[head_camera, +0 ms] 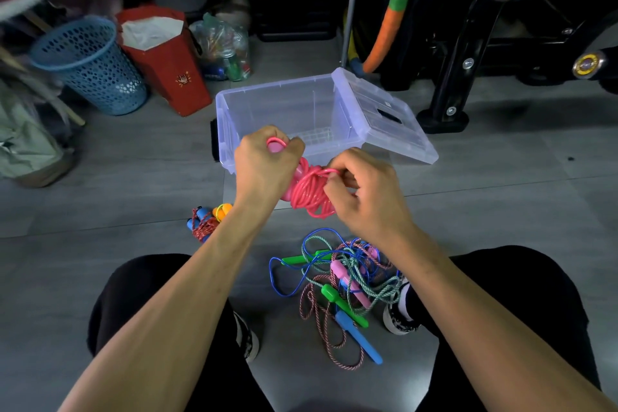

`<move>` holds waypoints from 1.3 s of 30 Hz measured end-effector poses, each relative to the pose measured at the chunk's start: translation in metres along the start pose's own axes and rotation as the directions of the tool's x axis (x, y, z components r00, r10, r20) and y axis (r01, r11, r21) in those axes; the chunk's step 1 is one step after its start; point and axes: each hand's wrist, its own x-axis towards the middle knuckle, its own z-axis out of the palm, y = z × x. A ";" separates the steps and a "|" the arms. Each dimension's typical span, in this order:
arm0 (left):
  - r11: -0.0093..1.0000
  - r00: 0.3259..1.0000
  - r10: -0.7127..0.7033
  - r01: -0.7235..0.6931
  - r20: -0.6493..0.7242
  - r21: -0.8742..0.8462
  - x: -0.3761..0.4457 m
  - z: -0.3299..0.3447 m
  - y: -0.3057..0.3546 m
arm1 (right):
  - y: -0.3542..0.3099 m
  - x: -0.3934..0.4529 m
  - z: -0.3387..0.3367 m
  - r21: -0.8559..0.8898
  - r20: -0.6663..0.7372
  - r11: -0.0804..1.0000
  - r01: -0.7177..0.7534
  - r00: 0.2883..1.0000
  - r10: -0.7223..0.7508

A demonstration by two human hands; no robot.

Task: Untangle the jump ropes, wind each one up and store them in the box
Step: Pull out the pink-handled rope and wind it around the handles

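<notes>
My left hand grips the pink handles of a pink jump rope, whose cord is wound in a bundle around them. My right hand pinches a loop of that pink cord at the bundle's top. Both hands hover just in front of the clear plastic box, which stands open and looks empty. On the floor between my knees lies a tangled pile of ropes with green, blue and pink handles. A wound red-and-white rope with blue handles lies to the left, beside an orange-and-yellow handle.
The box's lid leans against its right side. A blue mesh basket and a red bag stand at the back left. Black exercise equipment fills the back right. Grey floor surrounds the box.
</notes>
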 end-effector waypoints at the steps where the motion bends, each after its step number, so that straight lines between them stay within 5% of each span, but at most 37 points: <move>1: 1.000 1.000 0.013 -0.013 -0.001 0.010 0.002 -0.001 -0.001 | 0.000 0.000 -0.002 0.033 -0.007 0.999 -0.015 1.000 0.015; 6: 1.000 1.000 -0.001 0.001 -0.031 -0.001 0.007 0.000 -0.004 | -0.001 -0.002 -0.005 0.258 -0.081 0.953 -0.158 0.979 0.185; 10: 0.998 0.998 -0.012 0.008 -0.070 -0.060 0.008 0.006 -0.004 | -0.007 0.004 -0.008 0.702 -0.027 0.636 -0.320 0.881 0.473; 13: 0.998 0.996 -0.025 0.021 -0.091 -0.052 0.008 0.010 -0.005 | -0.011 0.009 -0.010 0.820 0.063 0.452 -0.350 0.842 0.536; 15: 0.998 0.994 -0.055 0.052 -0.091 -0.038 0.007 0.010 -0.009 | -0.010 0.009 -0.008 0.799 0.149 0.431 -0.420 0.832 0.535; 19: 0.997 0.999 -0.038 0.036 -0.016 -0.066 0.006 0.009 -0.013 | 0.003 0.008 -0.006 0.495 0.123 0.735 -0.464 0.874 0.470; 22: 0.991 1.000 -0.009 0.008 -0.011 -0.134 0.008 0.004 -0.009 | 0.009 0.007 -0.005 0.352 0.072 0.835 -0.423 0.902 0.427; 30: 0.979 0.994 -0.106 0.096 -0.042 -0.181 0.008 -0.002 -0.018 | 0.005 0.002 0.003 0.263 0.533 0.664 -0.700 0.679 0.505; 36: 0.970 0.994 -0.100 0.108 0.047 -0.219 0.003 -0.014 -0.026 | 0.006 0.009 0.019 0.218 0.603 0.624 -0.750 0.607 0.518; 39: 0.949 0.979 -0.174 0.196 0.108 -0.247 0.003 -0.024 -0.040 | 0.012 0.009 0.037 0.301 0.581 0.523 -0.797 0.588 0.562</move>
